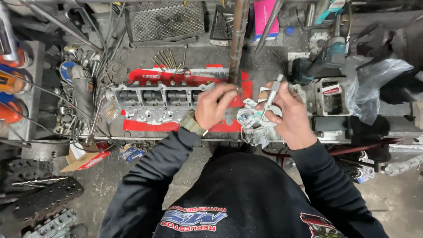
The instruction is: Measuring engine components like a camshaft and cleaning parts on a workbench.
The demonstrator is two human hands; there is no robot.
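Observation:
A grey metal cylinder head [150, 102] lies lengthwise on a red sheet [145, 125] on the workbench. My left hand [214, 105] rests on its right end, fingers curled, beside a rusty upright pipe [238, 39]. My right hand [286, 112] grips a slim silver tool [272, 94] pointing up and away, held over a small round white container [264, 118] and crumpled clear wrapping [253, 132]. A watch with an olive strap [192, 123] sits on my left wrist. Whether my left fingers pinch anything is hidden.
Several long bolts [165, 58] lie behind the head. An angle grinder [81, 88] and cables sit at left, a teal power drill [328, 55] and a clear plastic bag [374, 83] at right. A perforated metal tray [165, 20] stands at the back. Scrap parts crowd the floor at left.

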